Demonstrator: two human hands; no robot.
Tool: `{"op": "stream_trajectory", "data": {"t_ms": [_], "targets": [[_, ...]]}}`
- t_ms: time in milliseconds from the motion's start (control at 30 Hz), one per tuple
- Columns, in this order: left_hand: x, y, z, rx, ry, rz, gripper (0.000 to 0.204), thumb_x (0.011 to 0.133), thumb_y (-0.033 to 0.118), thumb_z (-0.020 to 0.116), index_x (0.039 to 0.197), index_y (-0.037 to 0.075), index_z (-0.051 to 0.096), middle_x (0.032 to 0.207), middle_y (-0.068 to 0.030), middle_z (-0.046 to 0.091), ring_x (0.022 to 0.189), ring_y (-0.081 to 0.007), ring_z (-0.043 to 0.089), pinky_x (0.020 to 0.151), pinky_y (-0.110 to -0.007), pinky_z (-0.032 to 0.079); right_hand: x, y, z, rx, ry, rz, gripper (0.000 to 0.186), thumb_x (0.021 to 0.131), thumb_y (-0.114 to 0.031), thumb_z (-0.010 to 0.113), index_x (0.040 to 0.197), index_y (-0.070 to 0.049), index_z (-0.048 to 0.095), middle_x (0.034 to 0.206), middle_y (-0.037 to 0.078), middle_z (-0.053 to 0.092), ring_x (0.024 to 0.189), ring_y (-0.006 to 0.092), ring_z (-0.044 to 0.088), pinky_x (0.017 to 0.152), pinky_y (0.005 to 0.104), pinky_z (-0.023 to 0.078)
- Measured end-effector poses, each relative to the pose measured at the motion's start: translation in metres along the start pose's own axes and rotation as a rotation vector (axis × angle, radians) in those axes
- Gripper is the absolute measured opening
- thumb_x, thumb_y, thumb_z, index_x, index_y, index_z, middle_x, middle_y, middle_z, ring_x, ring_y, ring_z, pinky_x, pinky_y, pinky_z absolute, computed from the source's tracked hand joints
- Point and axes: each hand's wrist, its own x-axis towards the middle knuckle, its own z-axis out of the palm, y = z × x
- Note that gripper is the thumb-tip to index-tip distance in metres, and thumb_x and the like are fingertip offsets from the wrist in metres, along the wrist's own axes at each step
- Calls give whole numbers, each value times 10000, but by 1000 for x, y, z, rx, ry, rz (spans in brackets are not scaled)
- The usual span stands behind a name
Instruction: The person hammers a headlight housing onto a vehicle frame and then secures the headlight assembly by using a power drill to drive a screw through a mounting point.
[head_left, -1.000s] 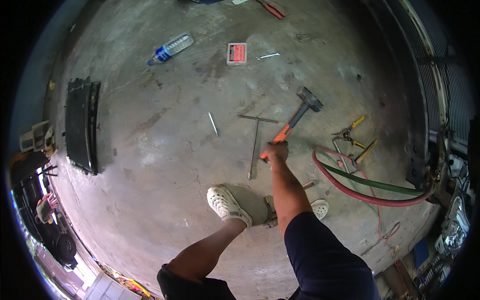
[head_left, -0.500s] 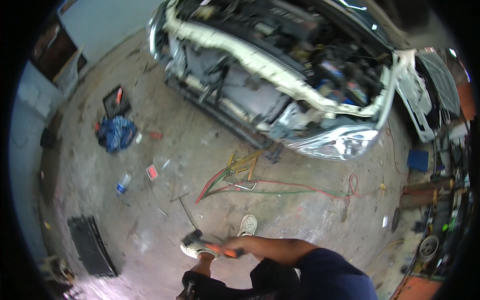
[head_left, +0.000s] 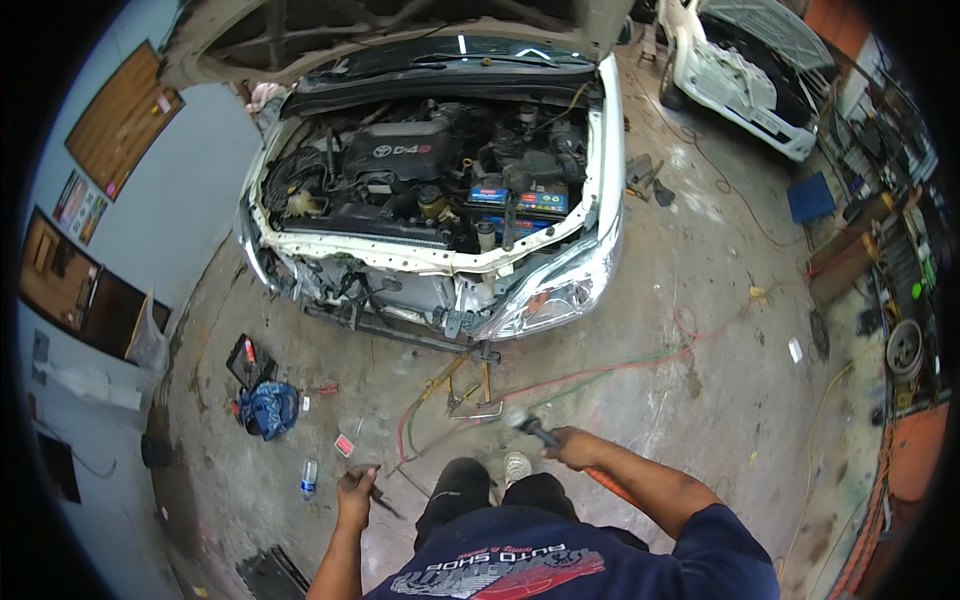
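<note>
The right hand (head_left: 573,450) is gripping a hammer (head_left: 541,432), with the fingers wrapping around the handle behind the head; the head is pointing forward and to the left, and the orange part of the handle is running back along the forearm. The hammer is hanging above the floor (head_left: 650,440), ahead of the person's right side and near a white shoe (head_left: 517,467). The left hand (head_left: 356,484) is holding a slim dark tool (head_left: 386,502) in a narrow grip; the kind of tool is too unclear to tell. The two hands are standing well apart, one on each side of the knees. Beyond them, red and green hoses (head_left: 406,425) are crossing the floor beside several hand tools (head_left: 486,380). A bottle (head_left: 309,478) is lying to the left of the left hand, and a small red box (head_left: 344,445) is lying just beyond that hand. Farther ahead, a car (head_left: 440,258) is standing with its hood (head_left: 390,25) raised, exposing a battery (head_left: 545,203).
</note>
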Motion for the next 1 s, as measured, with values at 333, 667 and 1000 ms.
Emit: {"op": "stream_trajectory", "data": {"t_ms": [333,667,1000], "targets": [[142,213,101,-471,-390,195,319,1060,339,657,1024,25,697,624,33,390,551,-111,354,611,-319,390,-132,34,-15,868,288,558,222,985,-216,747,1036,-30,639,686,28,536,503,154,508,460,338,419],[267,373,283,-472,-681,415,349,1081,322,625,1043,-16,703,658,50,354,634,-105,373,692,-317,395,-115,23,-11,1036,433,626,223,987,-223,742,1060,-25,671,694,35,562,519,155,533,462,341,426],[337,337,415,-256,-496,427,342,1080,311,641,1067,5,792,740,39,525,729,-85,453,674,-279,353,-114,84,-60,1107,438,584,223,989,-193,722,1113,-19,661,723,27,575,533,137,529,470,317,430]]}}
